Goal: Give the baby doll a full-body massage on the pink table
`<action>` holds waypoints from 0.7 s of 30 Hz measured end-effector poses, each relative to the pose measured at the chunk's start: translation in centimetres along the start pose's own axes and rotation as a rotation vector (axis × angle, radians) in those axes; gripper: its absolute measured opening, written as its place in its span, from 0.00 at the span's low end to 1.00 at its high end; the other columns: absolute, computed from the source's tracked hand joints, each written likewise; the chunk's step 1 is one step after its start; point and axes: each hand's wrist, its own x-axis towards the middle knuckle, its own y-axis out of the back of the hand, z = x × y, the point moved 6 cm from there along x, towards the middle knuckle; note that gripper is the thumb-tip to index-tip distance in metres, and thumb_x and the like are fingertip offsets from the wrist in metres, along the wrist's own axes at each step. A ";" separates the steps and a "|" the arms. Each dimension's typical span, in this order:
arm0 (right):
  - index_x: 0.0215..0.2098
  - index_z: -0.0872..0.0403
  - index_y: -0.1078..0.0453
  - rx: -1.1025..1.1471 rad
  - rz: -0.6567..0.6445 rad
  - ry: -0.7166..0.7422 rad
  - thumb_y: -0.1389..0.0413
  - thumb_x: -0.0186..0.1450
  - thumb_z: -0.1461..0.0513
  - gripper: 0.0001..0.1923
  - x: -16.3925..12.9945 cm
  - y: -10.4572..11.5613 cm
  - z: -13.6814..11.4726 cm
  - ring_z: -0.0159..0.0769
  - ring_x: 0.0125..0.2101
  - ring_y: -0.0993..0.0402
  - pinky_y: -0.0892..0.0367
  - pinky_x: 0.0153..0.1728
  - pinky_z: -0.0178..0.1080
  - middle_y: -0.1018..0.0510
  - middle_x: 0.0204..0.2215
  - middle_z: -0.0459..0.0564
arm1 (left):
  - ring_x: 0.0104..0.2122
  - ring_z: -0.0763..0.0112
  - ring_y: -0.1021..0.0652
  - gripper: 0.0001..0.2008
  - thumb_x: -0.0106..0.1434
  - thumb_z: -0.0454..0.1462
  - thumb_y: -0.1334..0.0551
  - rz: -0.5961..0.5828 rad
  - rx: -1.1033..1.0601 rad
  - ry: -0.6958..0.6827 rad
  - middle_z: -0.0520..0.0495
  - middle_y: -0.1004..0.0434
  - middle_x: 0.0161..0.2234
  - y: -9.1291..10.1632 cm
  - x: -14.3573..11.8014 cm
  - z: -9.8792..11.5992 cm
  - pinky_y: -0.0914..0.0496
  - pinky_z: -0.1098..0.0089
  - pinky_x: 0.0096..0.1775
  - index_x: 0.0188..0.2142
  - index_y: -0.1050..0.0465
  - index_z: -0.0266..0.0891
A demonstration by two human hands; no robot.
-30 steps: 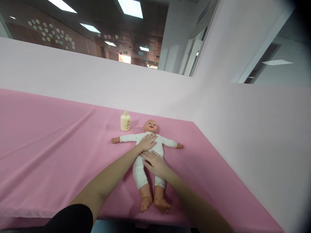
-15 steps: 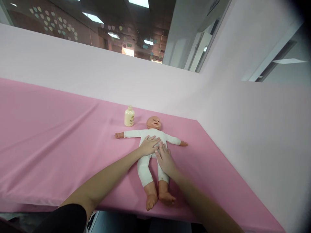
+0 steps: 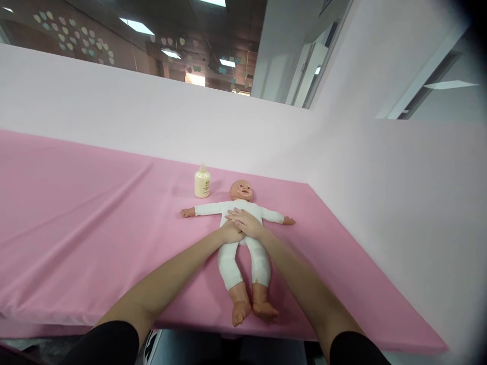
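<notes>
A long counter covered with a smooth pink cloth (image 3: 87, 223) was seen running along a pale pink partition wall, with its front edge nearest the camera. Two bare forearms with black sleeves at the upper arms were stretched out over that edge.

A soft-bodied baby doll in a white one-piece suit, with bare plastic feet, hands and head (image 3: 243, 243), was laid on its back on the cloth, feet toward the camera and head toward the wall, arms spread out to either side. Its feet were placed close to the front edge of the counter.

The left hand (image 3: 230, 234) was laid flat on the doll's belly, fingers extended and nothing gripped. The right hand (image 3: 246, 223) was laid open across the doll's chest, partly overlapping the left hand, fingers pointing leftward; nothing was clasped in it either.

Beyond the doll's right arm, just left of its head, a small cream plastic bottle with a rounded cap (image 3: 202, 183) was stood upright on the cloth, apart from the doll.

Behind the wall, a dim ceiling with lit panels was visible.
</notes>
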 end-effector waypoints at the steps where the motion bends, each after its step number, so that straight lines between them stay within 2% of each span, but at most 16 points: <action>1: 0.56 0.46 0.37 -0.002 -0.008 0.007 0.61 0.70 0.56 0.21 0.5 0.0 0.3 0.37 0.63 0.52 0.56 0.62 0.49 0.40 0.61 0.44 | 0.51 0.60 0.30 0.16 0.58 0.35 0.46 0.005 0.001 -0.007 0.43 0.27 0.49 0.2 -0.1 0.0 0.37 0.61 0.55 0.45 0.27 0.36; 5: 0.56 0.47 0.36 0.008 0.037 -0.026 0.61 0.70 0.56 0.21 1.8 0.1 1.7 0.37 0.63 0.52 0.56 0.62 0.47 0.39 0.61 0.44 | 0.49 0.60 0.28 0.16 0.59 0.34 0.47 -0.027 0.027 -0.063 0.43 0.25 0.47 0.6 -0.1 0.5 0.36 0.61 0.53 0.45 0.27 0.36; 10: 0.58 0.49 0.38 -0.003 0.179 -0.225 0.58 0.69 0.57 0.21 1.7 0.3 4.0 0.40 0.64 0.55 0.56 0.62 0.46 0.43 0.62 0.44 | 0.46 0.64 0.26 0.14 0.63 0.36 0.48 0.006 0.023 -0.109 0.46 0.22 0.42 1.0 0.2 0.7 0.37 0.62 0.53 0.37 0.23 0.38; 13: 0.60 0.47 0.41 -0.040 0.231 -0.374 0.60 0.69 0.57 0.22 0.8 0.2 4.9 0.42 0.64 0.56 0.55 0.61 0.49 0.46 0.64 0.44 | 0.46 0.67 0.26 0.13 0.63 0.36 0.47 0.033 -0.022 -0.057 0.50 0.21 0.41 1.2 0.2 0.3 0.41 0.62 0.56 0.33 0.23 0.42; 16: 0.63 0.48 0.48 -0.096 0.271 -0.510 0.62 0.69 0.56 0.24 -0.7 0.0 5.1 0.45 0.64 0.55 0.52 0.60 0.53 0.49 0.65 0.49 | 0.50 0.68 0.29 0.16 0.64 0.36 0.50 0.091 -0.074 0.075 0.53 0.21 0.40 1.4 0.0 -0.7 0.45 0.60 0.59 0.30 0.23 0.44; 18: 0.64 0.51 0.53 -0.131 0.273 -0.579 0.63 0.69 0.55 0.26 -1.7 -0.2 4.9 0.48 0.64 0.56 0.51 0.59 0.54 0.51 0.65 0.53 | 0.54 0.68 0.32 0.19 0.66 0.37 0.54 0.170 -0.112 0.180 0.52 0.22 0.43 1.7 -0.3 -1.7 0.47 0.59 0.60 0.35 0.24 0.43; 21: 0.65 0.57 0.58 -0.158 0.236 -0.629 0.63 0.69 0.54 0.30 -3.0 -1.1 4.2 0.51 0.64 0.58 0.53 0.59 0.55 0.55 0.65 0.57 | 0.59 0.68 0.37 0.21 0.68 0.38 0.58 0.252 -0.118 0.298 0.50 0.31 0.54 1.8 -0.8 -2.6 0.47 0.58 0.60 0.50 0.31 0.42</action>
